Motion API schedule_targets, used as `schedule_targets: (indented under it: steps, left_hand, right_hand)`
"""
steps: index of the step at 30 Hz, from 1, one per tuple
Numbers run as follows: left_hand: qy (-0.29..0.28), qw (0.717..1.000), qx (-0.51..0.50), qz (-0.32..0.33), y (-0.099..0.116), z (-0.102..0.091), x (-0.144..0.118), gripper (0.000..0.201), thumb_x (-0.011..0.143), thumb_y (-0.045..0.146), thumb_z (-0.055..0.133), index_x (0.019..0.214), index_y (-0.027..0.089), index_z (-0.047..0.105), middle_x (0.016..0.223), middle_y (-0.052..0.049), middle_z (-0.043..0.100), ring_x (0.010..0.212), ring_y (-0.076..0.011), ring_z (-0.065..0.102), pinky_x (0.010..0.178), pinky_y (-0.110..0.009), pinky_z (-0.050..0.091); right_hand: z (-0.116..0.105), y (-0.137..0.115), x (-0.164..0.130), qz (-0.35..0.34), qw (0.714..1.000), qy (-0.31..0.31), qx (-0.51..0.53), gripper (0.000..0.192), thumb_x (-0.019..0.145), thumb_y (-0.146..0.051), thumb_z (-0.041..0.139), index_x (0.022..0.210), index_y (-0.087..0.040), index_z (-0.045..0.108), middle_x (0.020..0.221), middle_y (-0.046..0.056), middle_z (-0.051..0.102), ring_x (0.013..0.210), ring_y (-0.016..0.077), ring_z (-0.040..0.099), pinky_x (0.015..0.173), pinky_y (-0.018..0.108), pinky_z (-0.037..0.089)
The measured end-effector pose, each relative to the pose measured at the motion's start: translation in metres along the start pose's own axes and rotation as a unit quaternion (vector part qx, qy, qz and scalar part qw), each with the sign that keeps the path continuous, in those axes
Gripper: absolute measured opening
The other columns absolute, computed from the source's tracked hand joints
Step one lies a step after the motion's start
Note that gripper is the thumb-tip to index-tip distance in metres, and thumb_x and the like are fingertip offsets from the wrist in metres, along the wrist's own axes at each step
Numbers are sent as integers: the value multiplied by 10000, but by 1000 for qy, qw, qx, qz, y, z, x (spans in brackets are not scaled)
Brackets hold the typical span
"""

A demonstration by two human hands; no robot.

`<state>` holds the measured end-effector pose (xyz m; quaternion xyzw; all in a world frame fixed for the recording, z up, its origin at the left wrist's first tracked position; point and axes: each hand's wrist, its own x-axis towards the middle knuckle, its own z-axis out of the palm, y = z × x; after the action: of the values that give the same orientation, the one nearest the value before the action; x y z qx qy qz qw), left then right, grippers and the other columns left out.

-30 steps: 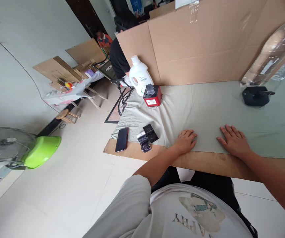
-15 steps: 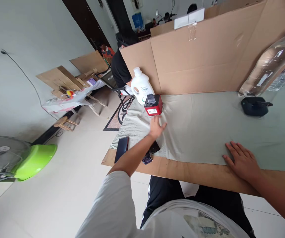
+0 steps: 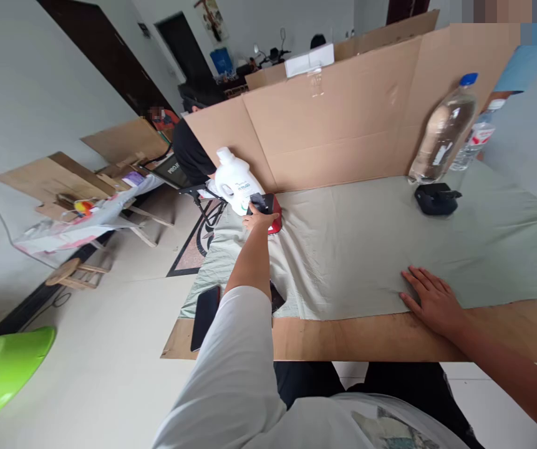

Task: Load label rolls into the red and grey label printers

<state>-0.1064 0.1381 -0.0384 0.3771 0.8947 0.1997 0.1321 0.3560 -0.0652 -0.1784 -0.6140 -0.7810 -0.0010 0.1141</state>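
Observation:
My left hand (image 3: 259, 221) is stretched forward at a small red box (image 3: 275, 218) with a black top. Its thumb lies along the right side and its fingers along the left, and the hand covers most of the front. Behind the box, a white detergent jug (image 3: 237, 181) with a handle stands against the cardboard. My right hand (image 3: 431, 302) rests flat on the grey-green cloth (image 3: 343, 249) near the front edge, fingers spread, holding nothing. Below my left forearm a dark object (image 3: 276, 298) is partly hidden by my sleeve.
A dark phone (image 3: 205, 318) lies at the left front corner. Cardboard (image 3: 333, 125) walls off the back. At the right stand a large clear bottle (image 3: 446, 131), a smaller bottle (image 3: 476, 140) and a black case (image 3: 436, 199). A person in black (image 3: 191, 149) sits beyond the table.
My left hand has moved forward from in front of the red box onto it. My right hand stays flat on the cloth. The camera view has shifted.

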Motion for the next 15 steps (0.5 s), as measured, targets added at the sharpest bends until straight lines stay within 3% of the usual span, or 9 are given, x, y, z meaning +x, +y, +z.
schedule_targets:
  steps: [3, 5, 8, 11, 13, 15]
  left_hand:
    - [30, 998, 44, -42, 1, 1, -12, 1178, 671, 569, 784, 1560, 247, 82, 1507, -226, 319, 1374, -409, 368, 1077, -517, 357]
    - [37, 998, 52, -19, 2, -1, -27, 1182, 661, 580, 784, 1560, 261, 88, 1485, -206, 338, 1372, -406, 363, 1088, -508, 342]
    - [44, 997, 43, 50, 1, -5, -65, 1163, 644, 576, 798, 1549, 269, 135, 1458, -188, 358, 1366, -400, 366, 1115, -503, 302]
    - [45, 988, 5, 146, -8, -7, -120, 1131, 636, 552, 817, 1526, 248, 190, 1424, -175, 392, 1358, -380, 384, 1139, -509, 266]
    - [39, 974, -30, 220, -17, -6, -161, 1139, 601, 511, 852, 1509, 232, 224, 1396, -168, 424, 1356, -368, 392, 1151, -509, 254]
    - [33, 959, -68, 272, -24, 0, -202, 1153, 551, 478, 886, 1490, 235, 262, 1378, -159, 449, 1350, -365, 402, 1152, -507, 265]
  right_hand:
    - [1, -1, 0, -2, 1000, 3, 5, 653, 926, -552, 304, 1434, -198, 510, 1535, 98, 476, 1439, 300, 398, 1177, 511, 305]
    - [1, -1, -2, -3, 1000, 4, 8, 642, 928, -543, 320, 1429, -192, 515, 1539, 103, 469, 1440, 301, 397, 1178, 507, 302]
    - [0, 1, -4, -8, 1000, 5, 22, 623, 928, -527, 342, 1424, -195, 517, 1544, 109, 462, 1442, 312, 389, 1175, 521, 299]
    - [-5, -2, 5, 11, 998, -5, 62, 621, 915, -559, 368, 1387, -198, 548, 1512, 133, 495, 1428, 358, 395, 1153, 575, 309]
    - [-11, -11, 23, 52, 989, -18, 134, 658, 897, -635, 381, 1346, -196, 576, 1445, 162, 553, 1386, 389, 438, 1126, 604, 338]
    - [-20, -30, 47, 99, 959, -18, 264, 698, 888, -706, 369, 1325, -205, 579, 1383, 172, 594, 1336, 378, 495, 1112, 591, 372]
